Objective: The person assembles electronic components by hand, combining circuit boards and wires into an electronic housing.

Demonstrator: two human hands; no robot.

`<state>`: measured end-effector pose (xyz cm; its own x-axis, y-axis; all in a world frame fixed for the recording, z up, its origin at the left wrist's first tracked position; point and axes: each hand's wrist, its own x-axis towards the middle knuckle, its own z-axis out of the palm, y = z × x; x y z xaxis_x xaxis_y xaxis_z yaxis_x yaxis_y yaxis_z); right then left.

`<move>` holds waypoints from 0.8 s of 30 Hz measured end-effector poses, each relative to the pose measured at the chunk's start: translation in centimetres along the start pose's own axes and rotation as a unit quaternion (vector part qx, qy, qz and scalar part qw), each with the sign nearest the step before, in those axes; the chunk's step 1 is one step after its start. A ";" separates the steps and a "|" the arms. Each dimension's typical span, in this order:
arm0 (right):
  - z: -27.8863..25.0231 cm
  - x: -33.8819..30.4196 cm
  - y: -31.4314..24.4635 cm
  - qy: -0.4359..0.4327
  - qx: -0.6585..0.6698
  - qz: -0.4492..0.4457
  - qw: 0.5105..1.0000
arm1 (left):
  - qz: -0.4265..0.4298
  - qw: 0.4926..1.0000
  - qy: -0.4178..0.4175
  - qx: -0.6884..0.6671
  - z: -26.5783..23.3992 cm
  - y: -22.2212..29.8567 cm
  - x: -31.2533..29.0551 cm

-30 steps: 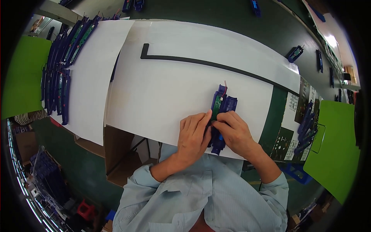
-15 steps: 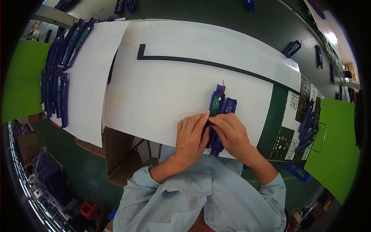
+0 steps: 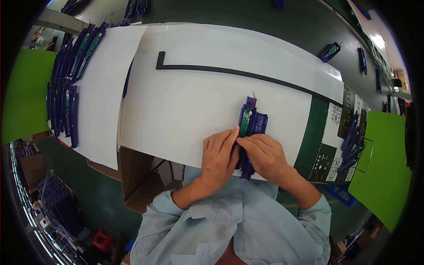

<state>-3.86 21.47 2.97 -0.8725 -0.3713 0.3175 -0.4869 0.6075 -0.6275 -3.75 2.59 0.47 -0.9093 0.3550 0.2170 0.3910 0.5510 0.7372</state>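
A long dark-blue plastic housing with a green circuit board [image 3: 244,123] in it lies on the white work surface in front of me, red and dark wires sticking up from its far end. My left hand [image 3: 216,154] grips its near part from the left, with the thumb and index finger along its edge. Close beside it, on the right, is a second blue plastic shell [image 3: 260,124], partly under my right hand. My right hand [image 3: 266,155] is closed, its fingertips pinched over the board's near part. Whatever is between those fingertips is hidden.
Several blue housings with boards [image 3: 66,101] are stacked at the left. More blue shells [image 3: 350,143] lie at the right by a green panel [image 3: 377,154]. Black tape [image 3: 229,72] crosses the white surface [image 3: 185,101]. Beyond it, a dark belt [image 3: 265,22] carries blue parts. An open cardboard box [image 3: 134,176] stands below.
My right fingertips have moved slightly left and down over the board. The second shell has shifted a little left against the housing. Parts on the far belt have slid left.
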 end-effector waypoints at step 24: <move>12.6 25.4 5.2 0.032 -0.029 0.056 0.998 | -0.048 0.990 0.130 0.001 -9.5 -17.4 16.5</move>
<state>-28.03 6.37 -1.20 -0.9214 -0.2548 0.2936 -0.3864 0.6823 -0.6206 -26.88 -8.35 -2.69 -0.9479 0.0942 0.3044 0.3015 0.5748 0.7607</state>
